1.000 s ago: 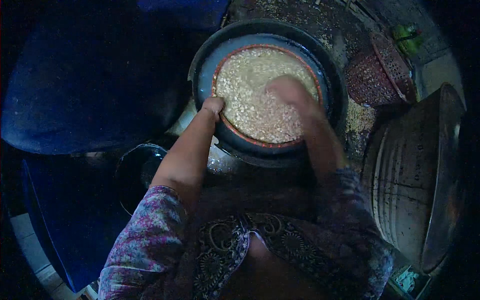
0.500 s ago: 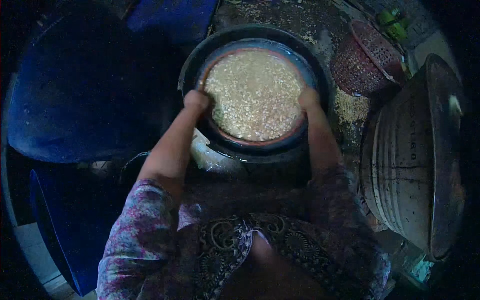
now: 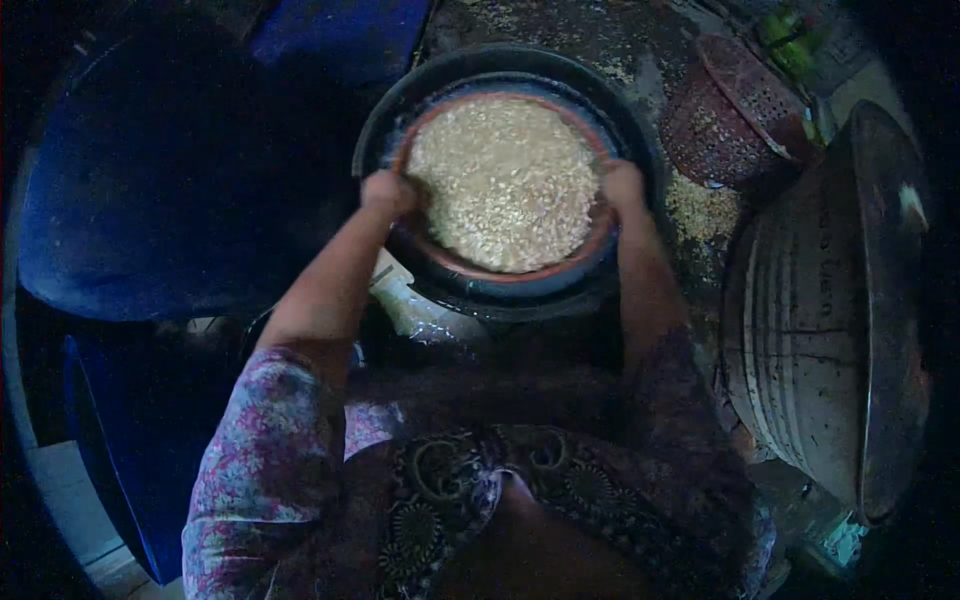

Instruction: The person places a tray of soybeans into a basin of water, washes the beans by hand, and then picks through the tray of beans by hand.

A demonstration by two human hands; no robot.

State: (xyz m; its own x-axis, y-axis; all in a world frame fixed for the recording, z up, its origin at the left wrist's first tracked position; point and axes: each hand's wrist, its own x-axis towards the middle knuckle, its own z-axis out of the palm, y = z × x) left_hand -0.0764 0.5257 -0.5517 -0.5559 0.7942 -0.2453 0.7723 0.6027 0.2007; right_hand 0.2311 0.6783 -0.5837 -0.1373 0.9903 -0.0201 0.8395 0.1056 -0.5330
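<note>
A round reddish-brown basket (image 3: pixel 462 266) full of small pale beans or kernels (image 3: pixel 505 185) sits inside a wide dark tub (image 3: pixel 520 52). Water shows between the basket and the tub's wall. My left hand (image 3: pixel 388 193) is closed around the left side of the basket's rim. On the opposite side, my right hand (image 3: pixel 623 185) grips the same rim. Both hands are slightly blurred, and the fingers under the rim are hidden. Against the tub's near left edge is a whitish plastic container (image 3: pixel 428 318), partly in shadow.
At the far right stands a perforated red basket (image 3: pixel 715 115), with spilled kernels (image 3: pixel 705 210) on the floor below it. A big greyish tub (image 3: pixel 800 310) leans on its side at right. Large blue containers (image 3: pixel 140 220) fill the left; a blue sheet (image 3: pixel 345 40) lies behind.
The basket has shifted slightly left and away from me, with both hands still on its rim. The kernels' surface looks drier and more heaped toward the near side.
</note>
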